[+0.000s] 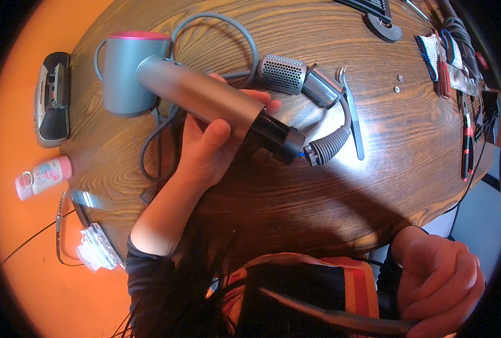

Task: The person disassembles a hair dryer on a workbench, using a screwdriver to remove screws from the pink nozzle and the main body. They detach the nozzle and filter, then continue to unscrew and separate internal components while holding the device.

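My left hand (pixel 208 141) is wrapped round the bronze-grey handle of a hair dryer (pixel 200 93), whose grey head with a pink rim points to the upper left. At the handle's lower end a black inner part (pixel 276 138) sticks out. Blue wire links it to a ribbed cable sleeve (pixel 326 149). Beside it lie a perforated filter cage (pixel 282 73) and a shiny dark collar (pixel 322 85) on the cable. Low at the right, my right hand (pixel 439 279) is closed round long, thin, pointed tweezers (pixel 335 316), held over my lap, away from the dryer.
Curved tweezers (pixel 352 118) lie right of the cable. Two small metal parts (pixel 397 89) rest on the wooden table (pixel 295 197). A red screwdriver (pixel 444 79) and red-black pliers (pixel 467 146) line the right edge. A pink-white bottle (pixel 45 177) stands at left.
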`<state>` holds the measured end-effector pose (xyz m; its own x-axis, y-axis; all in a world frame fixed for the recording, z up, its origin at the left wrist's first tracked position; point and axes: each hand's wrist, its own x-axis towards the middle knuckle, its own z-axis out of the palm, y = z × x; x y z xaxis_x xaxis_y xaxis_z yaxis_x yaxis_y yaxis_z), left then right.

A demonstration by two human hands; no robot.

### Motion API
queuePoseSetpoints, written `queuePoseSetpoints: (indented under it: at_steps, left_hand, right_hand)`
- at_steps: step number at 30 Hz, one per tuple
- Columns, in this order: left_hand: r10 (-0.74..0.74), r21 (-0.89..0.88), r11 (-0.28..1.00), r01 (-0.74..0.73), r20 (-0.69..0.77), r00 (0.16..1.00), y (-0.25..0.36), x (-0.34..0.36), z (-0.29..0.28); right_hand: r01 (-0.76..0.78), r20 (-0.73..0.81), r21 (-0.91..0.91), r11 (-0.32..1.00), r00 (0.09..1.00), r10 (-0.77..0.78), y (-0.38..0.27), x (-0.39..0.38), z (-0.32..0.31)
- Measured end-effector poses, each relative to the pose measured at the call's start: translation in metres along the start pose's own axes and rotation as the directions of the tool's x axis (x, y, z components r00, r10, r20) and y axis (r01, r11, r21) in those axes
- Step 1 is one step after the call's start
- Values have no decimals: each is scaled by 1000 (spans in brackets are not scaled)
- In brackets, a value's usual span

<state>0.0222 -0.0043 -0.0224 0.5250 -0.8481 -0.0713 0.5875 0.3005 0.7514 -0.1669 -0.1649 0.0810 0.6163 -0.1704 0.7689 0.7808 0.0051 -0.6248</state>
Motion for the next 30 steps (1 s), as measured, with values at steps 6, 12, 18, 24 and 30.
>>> queuePoseSetpoints:
  at_steps: [6, 12, 18, 24, 30]
  left_hand:
    - [-19, -7, 1000, 19, -11, 1000, 0, -1, -1]
    - [-20, 5, 1000, 20, -8, 1000, 1, -1, -1]
    - [-18, 10, 1000, 18, -30, 999, 0, -1, 0]
    - [-22, 17, 1000, 23, -26, 999, 1, -1, 1]
    - [-10, 13, 1000, 11, -25, 1000, 0, -1, 0]
  right_hand:
    - [-58, -164, -75, 996, 985, 45, 1, 11, 22]
    - [-296, 112, -253, 921, 937, 332, -1, 38, 10]
    - [103, -171, 67, 992, 981, -90, 15, 1, 14]
    - [81, -159, -55, 995, 983, -89, 11, 0, 18]
    - [168, -157, -56, 984, 972, -175, 19, -1, 17]
